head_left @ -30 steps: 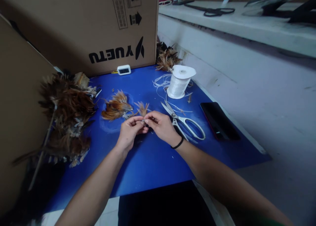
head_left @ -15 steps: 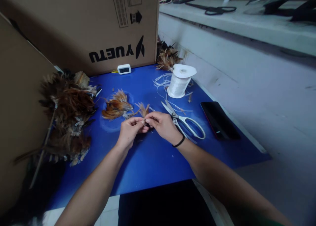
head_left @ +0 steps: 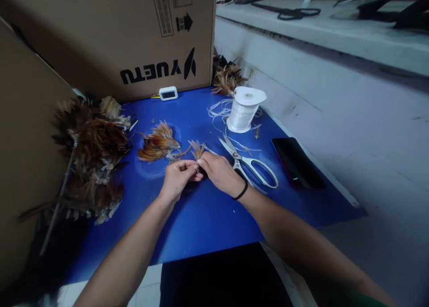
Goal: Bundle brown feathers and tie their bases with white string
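Both hands meet over the middle of the blue table [head_left: 208, 222], pinching a small bunch of brown feathers [head_left: 197, 149]. The feather tips fan upward, away from me; the lower ends are hidden by fingers. My left hand [head_left: 179, 177] is closed, thumb and forefinger at the base of the bunch. My right hand [head_left: 219, 173], with a black band at the wrist, is closed on the same bunch from the right. A larger bundle of orange-brown feathers [head_left: 157, 144] lies just beyond the left hand. Scissors [head_left: 237, 157] with white handles rest beside the right hand, blades apart.
A spool of white ribbon [head_left: 244, 112] stands at the back right, loose strands around it. A black phone [head_left: 298, 161] lies at right. Feather piles [head_left: 97, 150] fill the left side. A cardboard box [head_left: 110, 34] and a small white digital device [head_left: 168, 93] are behind.
My right hand has turned slightly, its thumb shifting up along the bunch. The feather tips have tilted a little to the right. The left hand stays nearly in place.
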A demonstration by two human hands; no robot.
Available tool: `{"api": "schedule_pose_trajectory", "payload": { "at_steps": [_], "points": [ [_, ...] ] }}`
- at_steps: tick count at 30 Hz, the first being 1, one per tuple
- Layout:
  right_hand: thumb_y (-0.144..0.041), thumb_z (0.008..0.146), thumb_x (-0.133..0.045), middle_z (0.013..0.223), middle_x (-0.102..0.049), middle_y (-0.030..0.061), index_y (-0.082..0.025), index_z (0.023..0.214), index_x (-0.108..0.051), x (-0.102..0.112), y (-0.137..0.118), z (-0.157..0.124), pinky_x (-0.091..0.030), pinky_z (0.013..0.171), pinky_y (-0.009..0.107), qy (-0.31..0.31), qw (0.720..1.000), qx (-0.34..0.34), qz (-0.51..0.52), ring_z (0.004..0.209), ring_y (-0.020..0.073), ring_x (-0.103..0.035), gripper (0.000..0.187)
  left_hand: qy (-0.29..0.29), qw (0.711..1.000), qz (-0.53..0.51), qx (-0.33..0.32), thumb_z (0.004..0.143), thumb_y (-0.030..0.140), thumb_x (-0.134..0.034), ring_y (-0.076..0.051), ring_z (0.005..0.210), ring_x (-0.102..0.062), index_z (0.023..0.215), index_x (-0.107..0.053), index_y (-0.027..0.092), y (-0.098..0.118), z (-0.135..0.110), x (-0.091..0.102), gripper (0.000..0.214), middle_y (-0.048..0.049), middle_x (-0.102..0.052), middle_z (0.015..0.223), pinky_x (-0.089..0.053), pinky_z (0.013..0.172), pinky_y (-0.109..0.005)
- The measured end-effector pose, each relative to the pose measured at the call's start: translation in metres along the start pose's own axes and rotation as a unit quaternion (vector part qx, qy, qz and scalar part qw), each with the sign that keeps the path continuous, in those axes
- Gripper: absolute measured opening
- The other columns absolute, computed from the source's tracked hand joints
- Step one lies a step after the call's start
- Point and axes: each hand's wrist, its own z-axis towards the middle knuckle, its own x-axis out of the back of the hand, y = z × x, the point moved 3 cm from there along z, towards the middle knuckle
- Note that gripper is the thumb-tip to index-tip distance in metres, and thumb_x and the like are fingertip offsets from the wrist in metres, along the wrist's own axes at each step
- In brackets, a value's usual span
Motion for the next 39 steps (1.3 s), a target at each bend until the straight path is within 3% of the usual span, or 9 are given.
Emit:
{"api": "schedule_pose_trajectory", "payload": {
  "at_steps": [6, 17, 24, 31, 39],
  "points": [
    [-0.027, 0.088, -0.045, 0.054, -0.045, -0.0047, -0.017, 0.065, -0.051, 0.001, 0.005, 0.002, -0.027, 0.052, 0.022, -0.02, 0.994, -0.074, 0.075, 0.05, 0.008, -0.039, 0.025, -0.023, 1.0, 0.016, 0.006, 0.062, 0.034, -0.075, -0.013, 0.056, -0.065, 0.076, -0.062, 0.009, 0.001, -0.001, -0.003, 0.031, -0.0033, -0.066, 0.061, -0.054, 0.057, -0.023],
    [-0.044, 0.082, -0.049, 0.048, -0.053, -0.0026, -0.017, 0.054, -0.051, -0.004, 0.016, 0.002, -0.031, 0.048, 0.022, -0.041, 0.971, -0.134, 0.192, 0.046, 0.0074, -0.044, 0.039, -0.055, 0.997, 0.061, 0.014, 0.062, 0.037, -0.074, -0.011, 0.049, -0.061, 0.071, -0.061, 0.009, 0.0, 0.0, -0.002, 0.032, -0.0031, -0.065, 0.056, -0.052, 0.051, -0.021],
    [-0.039, 0.082, -0.051, 0.052, -0.055, -0.0026, -0.016, 0.056, -0.053, -0.002, 0.013, 0.001, -0.033, 0.05, 0.021, -0.042, 0.976, -0.114, 0.183, 0.047, 0.0072, -0.045, 0.034, -0.068, 0.993, 0.098, 0.001, 0.066, 0.037, -0.071, -0.011, 0.048, -0.061, 0.072, -0.062, 0.01, 0.0, 0.001, -0.002, 0.029, -0.0032, -0.065, 0.056, -0.051, 0.051, -0.022],
    [-0.029, 0.085, -0.05, 0.051, -0.052, -0.0039, -0.017, 0.06, -0.056, 0.005, 0.002, -0.001, -0.028, 0.051, 0.022, -0.024, 0.996, -0.051, 0.063, 0.049, 0.0075, -0.041, 0.029, -0.074, 0.986, 0.147, -0.021, 0.069, 0.042, -0.068, -0.013, 0.049, -0.062, 0.073, -0.061, 0.012, -0.002, 0.001, 0.003, 0.031, -0.0036, -0.065, 0.055, -0.051, 0.051, -0.023],
    [-0.026, 0.087, -0.051, 0.065, -0.059, 0.0004, -0.016, 0.067, -0.057, 0.003, -0.002, -0.004, -0.033, 0.062, 0.023, -0.031, 0.999, 0.012, -0.006, 0.062, 0.0099, -0.051, 0.023, -0.09, 0.986, 0.141, -0.004, 0.068, 0.044, -0.069, -0.013, 0.05, -0.062, 0.075, -0.062, 0.011, -0.003, 0.003, 0.004, 0.035, -0.0052, -0.066, 0.057, -0.052, 0.053, -0.024]
  ]
}}
